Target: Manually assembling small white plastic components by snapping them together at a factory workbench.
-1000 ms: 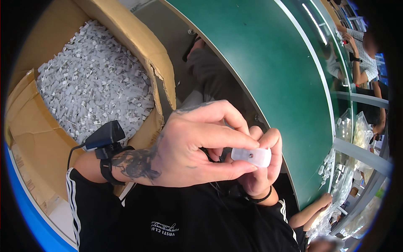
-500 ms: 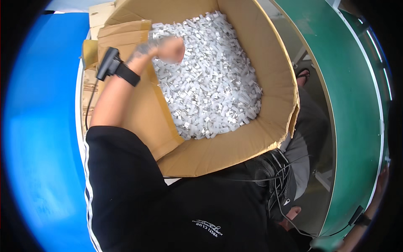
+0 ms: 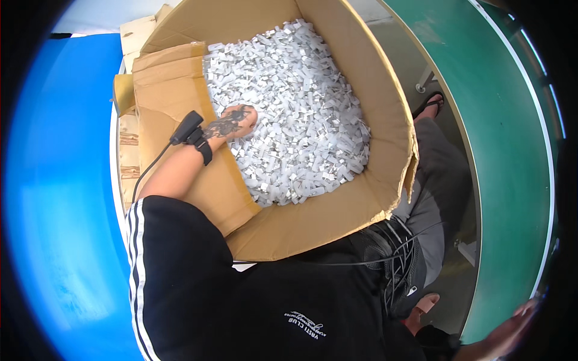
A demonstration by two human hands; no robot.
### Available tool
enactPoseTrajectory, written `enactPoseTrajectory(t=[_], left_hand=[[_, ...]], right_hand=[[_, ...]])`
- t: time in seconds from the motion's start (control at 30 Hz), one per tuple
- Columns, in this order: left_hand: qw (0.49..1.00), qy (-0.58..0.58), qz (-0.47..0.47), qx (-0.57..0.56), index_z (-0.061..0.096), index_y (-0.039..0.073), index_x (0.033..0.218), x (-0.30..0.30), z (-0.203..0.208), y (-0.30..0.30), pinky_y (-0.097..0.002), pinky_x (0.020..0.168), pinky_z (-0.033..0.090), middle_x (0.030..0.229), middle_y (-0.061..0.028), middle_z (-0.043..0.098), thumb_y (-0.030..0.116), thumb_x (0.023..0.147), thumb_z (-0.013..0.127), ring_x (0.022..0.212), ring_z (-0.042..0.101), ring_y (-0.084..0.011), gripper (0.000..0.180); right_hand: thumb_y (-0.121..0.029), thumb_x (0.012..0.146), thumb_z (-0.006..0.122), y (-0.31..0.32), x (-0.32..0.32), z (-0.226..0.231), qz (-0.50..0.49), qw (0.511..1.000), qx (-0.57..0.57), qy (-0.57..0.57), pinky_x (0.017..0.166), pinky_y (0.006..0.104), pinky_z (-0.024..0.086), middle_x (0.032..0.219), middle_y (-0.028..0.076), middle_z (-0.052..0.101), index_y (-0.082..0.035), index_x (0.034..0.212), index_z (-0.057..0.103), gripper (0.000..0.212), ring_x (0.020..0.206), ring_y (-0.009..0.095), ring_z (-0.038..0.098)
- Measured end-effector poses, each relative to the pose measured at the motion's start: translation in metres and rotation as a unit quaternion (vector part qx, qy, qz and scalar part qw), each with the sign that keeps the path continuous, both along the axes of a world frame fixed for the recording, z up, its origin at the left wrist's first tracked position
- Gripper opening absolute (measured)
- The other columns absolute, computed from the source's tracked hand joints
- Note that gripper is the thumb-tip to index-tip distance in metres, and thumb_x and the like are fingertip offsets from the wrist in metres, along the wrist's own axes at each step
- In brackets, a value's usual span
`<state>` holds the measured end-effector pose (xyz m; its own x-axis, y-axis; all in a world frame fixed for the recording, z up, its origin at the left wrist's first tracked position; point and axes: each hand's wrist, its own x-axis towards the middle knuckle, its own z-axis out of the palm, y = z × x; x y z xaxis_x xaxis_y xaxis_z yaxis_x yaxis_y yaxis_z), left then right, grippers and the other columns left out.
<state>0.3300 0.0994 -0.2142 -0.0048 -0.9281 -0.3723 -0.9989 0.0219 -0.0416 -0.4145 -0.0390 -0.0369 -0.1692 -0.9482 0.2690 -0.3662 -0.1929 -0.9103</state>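
Observation:
My left hand [image 3: 242, 120] is down on a heap of small whitish translucent plastic pieces with shiny metal bits [image 3: 301, 114]. Its back faces up, and the fingers are hidden by the hand itself and the pieces. The heap fills much of a large open cardboard box [image 3: 313, 231]. A strap with a black device [image 3: 191, 129] sits on my left wrist, trailing a cable. Far to the right, my right hand [image 3: 519, 322] is over the edge of the green table, smeared and dark near the rim, so its fingers cannot be made out.
A folded cardboard flap [image 3: 174, 78] lies at the box's left side, beside wooden slats [image 3: 129, 150]. A blue surface [image 3: 66, 210] spans the left, a curved green table [image 3: 512, 180] the right. Black cables [image 3: 400, 246] hang in a bundle near my waist.
My left hand has come nearer and down onto the pieces from farther up the heap. My right hand has shifted at the right rim. The view has moved slightly.

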Motion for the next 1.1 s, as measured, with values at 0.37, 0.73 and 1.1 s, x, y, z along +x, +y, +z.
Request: enactPoseTrajectory(t=[0.37,0.73,1.1], left_hand=[[0.908,0.362,0.188,0.095,0.068,0.000,0.095,-0.110,0.145,-0.068,-0.0257,0.068,0.049,0.082,-0.0049,0.066,0.006,0.079,0.071,0.082,0.062,-0.0093,0.018],[0.886,0.464,-0.004,-0.012,0.065,0.004,0.097,-0.247,0.227,-0.095,-0.0213,0.064,0.047,0.082,-0.0019,0.064,0.004,0.074,0.076,0.065,0.056,-0.0084,0.026],[0.753,0.654,0.053,-0.051,0.061,0.003,0.110,-0.313,0.180,-0.088,-0.0276,0.079,0.055,0.106,-0.0066,0.060,0.008,0.066,0.085,0.099,0.061,-0.0128,0.050]], right_hand=[[0.005,0.069,0.071,0.029,0.210,-0.021,0.399,0.917,0.012,0.009,0.067,0.0309,0.050,0.085,0.013,0.062,0.003,0.091,0.068,0.022,0.074,0.024,0.061],[-0.012,0.073,0.078,-0.006,0.301,-0.023,0.499,0.866,0.004,0.005,0.060,0.0331,0.046,0.082,0.007,0.060,-0.004,0.089,0.067,0.021,0.068,0.021,0.058],[0.006,0.085,0.061,0.013,0.239,-0.046,0.422,0.812,0.143,-0.377,0.067,0.0224,0.054,0.099,0.010,0.058,0.002,0.099,0.053,0.017,0.081,0.011,0.061]])
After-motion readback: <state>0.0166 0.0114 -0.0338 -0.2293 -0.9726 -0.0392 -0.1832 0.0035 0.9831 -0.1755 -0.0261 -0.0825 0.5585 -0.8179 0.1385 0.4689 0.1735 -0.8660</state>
